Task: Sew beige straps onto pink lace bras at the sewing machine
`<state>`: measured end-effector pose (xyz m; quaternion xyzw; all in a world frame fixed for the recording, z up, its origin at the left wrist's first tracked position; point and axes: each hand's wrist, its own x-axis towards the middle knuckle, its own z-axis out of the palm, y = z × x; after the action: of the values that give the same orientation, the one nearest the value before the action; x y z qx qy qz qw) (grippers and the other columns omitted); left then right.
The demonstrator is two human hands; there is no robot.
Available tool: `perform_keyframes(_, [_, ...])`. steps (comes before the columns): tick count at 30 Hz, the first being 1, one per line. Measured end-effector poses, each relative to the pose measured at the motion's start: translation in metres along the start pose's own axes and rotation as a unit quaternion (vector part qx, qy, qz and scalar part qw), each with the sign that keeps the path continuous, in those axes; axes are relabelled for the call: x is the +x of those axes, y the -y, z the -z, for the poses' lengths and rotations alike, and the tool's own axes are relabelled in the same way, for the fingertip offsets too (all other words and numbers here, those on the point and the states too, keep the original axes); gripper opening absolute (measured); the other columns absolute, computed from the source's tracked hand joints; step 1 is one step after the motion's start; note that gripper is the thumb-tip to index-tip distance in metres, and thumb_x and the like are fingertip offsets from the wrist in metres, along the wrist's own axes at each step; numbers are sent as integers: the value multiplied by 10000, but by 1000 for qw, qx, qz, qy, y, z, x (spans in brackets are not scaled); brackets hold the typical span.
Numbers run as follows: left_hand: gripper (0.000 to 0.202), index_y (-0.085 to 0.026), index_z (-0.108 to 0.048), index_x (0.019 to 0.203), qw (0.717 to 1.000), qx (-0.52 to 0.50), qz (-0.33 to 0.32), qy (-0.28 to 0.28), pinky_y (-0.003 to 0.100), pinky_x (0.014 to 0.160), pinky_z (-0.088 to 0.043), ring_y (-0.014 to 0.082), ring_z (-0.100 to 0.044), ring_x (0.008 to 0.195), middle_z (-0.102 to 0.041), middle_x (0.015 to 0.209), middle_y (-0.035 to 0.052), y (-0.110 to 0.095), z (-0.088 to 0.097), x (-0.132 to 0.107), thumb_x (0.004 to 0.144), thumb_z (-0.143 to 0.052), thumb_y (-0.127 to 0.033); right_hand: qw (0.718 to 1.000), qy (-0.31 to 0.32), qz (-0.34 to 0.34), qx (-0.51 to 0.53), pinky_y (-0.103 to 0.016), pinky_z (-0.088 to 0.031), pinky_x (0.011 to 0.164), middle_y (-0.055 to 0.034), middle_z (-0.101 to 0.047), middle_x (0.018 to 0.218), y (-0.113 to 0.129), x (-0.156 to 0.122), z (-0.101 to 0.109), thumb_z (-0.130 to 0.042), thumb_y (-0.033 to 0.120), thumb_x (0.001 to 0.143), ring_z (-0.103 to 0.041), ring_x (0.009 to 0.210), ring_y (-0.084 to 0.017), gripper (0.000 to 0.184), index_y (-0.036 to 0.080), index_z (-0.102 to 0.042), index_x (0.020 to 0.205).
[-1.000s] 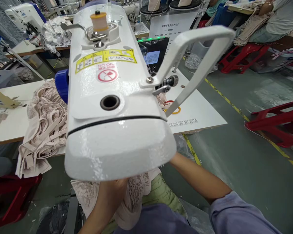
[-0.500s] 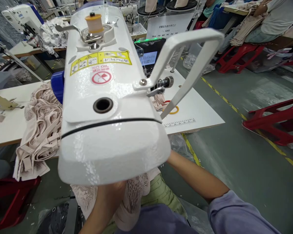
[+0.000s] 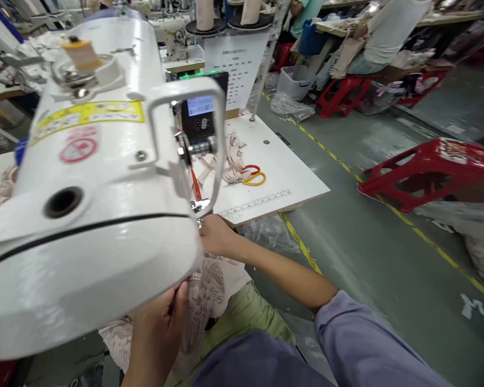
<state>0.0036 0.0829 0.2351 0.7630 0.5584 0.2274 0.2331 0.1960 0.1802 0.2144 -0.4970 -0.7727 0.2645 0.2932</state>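
Observation:
A white sewing machine (image 3: 92,279) fills the left side, its head hiding the needle area. Below the head, my left hand (image 3: 161,317) is closed, thumb and fingers pinching a beige lace garment (image 3: 215,279) that hangs down over my lap. My right hand (image 3: 218,236) is beside the needle end of the machine, just above the lace. Its fingers are hidden behind the machine head, so their grip does not show.
On the white table (image 3: 294,177) lie scissors (image 3: 255,177) with red and yellow handles, beside beige strips (image 3: 234,156). A control screen (image 3: 201,106) stands behind. Red stools (image 3: 423,172) and a seated person (image 3: 387,43) are to the right.
The view has swung right, so the machine sits further left and the scissors and strips show fully. My right hand has come into sight beside the machine head; my left still grips the lace.

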Motion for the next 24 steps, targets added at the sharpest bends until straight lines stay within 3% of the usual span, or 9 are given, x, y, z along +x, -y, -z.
perform_keyframes(6, [297, -270, -717, 1102, 996, 78, -35, -8, 215, 666, -549, 194, -746, 866, -778, 1032, -2, 7, 0, -4, 955, -471, -347, 999, -48, 21, -8, -256, -454, 690, -56, -627, 1031, -10, 3, -12, -536, 244, 875, -613, 884, -187, 208, 190, -642, 1046])
perform_keyframes(10, [271, -267, -723, 1069, 992, 120, -40, -18, 215, 631, -531, 194, -746, 846, -783, 1003, 0, 6, 2, -6, 950, -485, -322, 998, -57, 32, 9, -253, -454, 732, -60, -616, 1079, -10, 3, -15, -549, 278, 890, -615, 907, -188, 193, 193, -642, 1036])
perform_keyframes(18, [274, -238, -725, 1055, 991, 119, -61, -15, 229, 660, -521, 193, -745, 824, -786, 976, 19, -4, -2, -7, 958, -478, -307, 996, -69, 42, 49, -239, -462, 799, -61, -592, 1130, -10, 0, -12, -578, 203, 858, -591, 945, -172, 164, 177, -643, 1006])
perform_keyframes(24, [265, -237, -725, 1042, 982, 139, -125, -28, 222, 568, -480, 174, -740, 731, -791, 921, 11, -1, -7, -5, 963, -486, -321, 995, -76, 43, 58, -253, -454, 807, -59, -573, 1109, -12, -2, -11, -580, 204, 855, -570, 962, -182, 137, 177, -626, 981])
